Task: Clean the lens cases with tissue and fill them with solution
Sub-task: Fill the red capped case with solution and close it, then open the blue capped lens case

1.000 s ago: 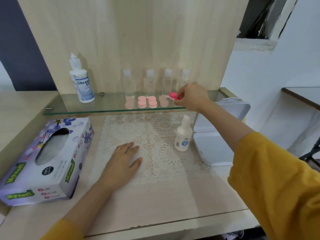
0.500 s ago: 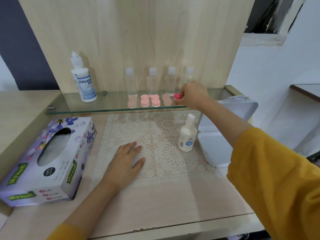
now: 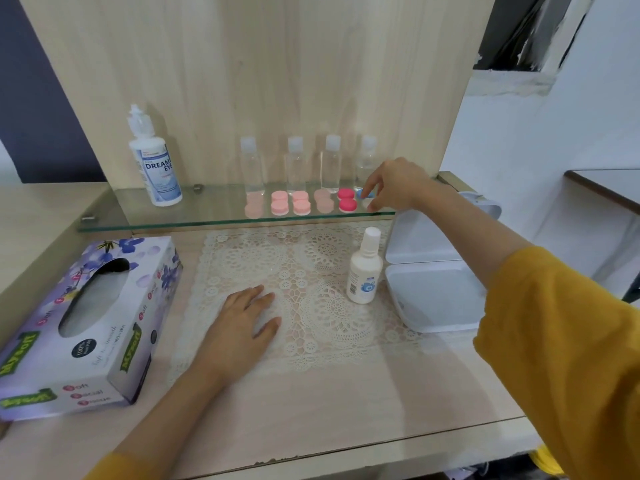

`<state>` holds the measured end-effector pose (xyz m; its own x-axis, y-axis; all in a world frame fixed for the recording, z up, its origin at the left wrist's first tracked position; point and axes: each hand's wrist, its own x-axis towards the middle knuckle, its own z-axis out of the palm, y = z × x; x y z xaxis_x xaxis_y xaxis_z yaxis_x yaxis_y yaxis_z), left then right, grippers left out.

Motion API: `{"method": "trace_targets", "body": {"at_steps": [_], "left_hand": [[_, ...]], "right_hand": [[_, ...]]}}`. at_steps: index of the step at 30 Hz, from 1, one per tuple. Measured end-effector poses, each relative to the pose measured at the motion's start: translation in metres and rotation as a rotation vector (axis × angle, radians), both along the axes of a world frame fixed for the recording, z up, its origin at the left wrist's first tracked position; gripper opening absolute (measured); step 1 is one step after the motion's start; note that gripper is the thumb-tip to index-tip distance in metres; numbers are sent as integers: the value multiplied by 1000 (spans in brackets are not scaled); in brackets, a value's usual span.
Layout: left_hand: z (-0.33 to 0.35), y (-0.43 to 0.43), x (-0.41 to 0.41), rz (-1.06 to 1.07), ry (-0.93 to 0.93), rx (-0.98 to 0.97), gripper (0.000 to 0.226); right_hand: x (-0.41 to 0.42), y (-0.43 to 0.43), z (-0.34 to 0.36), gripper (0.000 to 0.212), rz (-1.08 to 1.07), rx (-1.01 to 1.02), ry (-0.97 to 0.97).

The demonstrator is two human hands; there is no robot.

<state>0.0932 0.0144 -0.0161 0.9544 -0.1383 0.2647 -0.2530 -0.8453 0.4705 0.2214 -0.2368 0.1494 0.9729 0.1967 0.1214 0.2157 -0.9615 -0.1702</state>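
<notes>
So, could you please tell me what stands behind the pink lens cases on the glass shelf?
Four clear bottles with white caps stand in a row against the wooden panel. The right hand, pinching a blue case, hides part of the rightmost one.

Noted lace mat (image 3: pixel 311 306) lying flat on wooden desk (image 3: pixel 346 410). Logged white hinged box (image 3: pixel 436 296) open, just right of mat. Counted four clear bottles (image 3: pixel 296 164) upright in row on glass shelf (image 3: pixel 207 216).

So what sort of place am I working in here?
Probably a home dressing table or desk nook, not a lab: a lace mat on a wooden top, a tissue box beside it, and lens cases and a solution bottle lined up on a glass shelf.
</notes>
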Motion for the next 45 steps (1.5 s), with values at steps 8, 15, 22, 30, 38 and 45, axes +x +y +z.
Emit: {"method": "trace_targets", "body": {"at_steps": [8, 15, 22, 30, 38, 45], "left_hand": [[-1, 0, 0, 3, 0, -3, 48], [-1, 0, 1, 10, -5, 0, 47], [0, 1, 1, -6, 6, -1, 51], [5, 1, -1, 38, 4, -69, 45], [31, 3, -24, -2, 58, -137, 40], [40, -6, -63, -109, 45, -172, 51]], "right_hand": [[4, -1, -2, 31, 36, 82, 71], [8, 1, -5, 23, 36, 66, 43], [0, -4, 0, 26, 46, 133, -19], [-48, 0, 22, 25, 169, 270, -99], [-117, 26, -13, 26, 330, 211, 45], [-156, 49, -77, 30, 451, 73, 133]]}}
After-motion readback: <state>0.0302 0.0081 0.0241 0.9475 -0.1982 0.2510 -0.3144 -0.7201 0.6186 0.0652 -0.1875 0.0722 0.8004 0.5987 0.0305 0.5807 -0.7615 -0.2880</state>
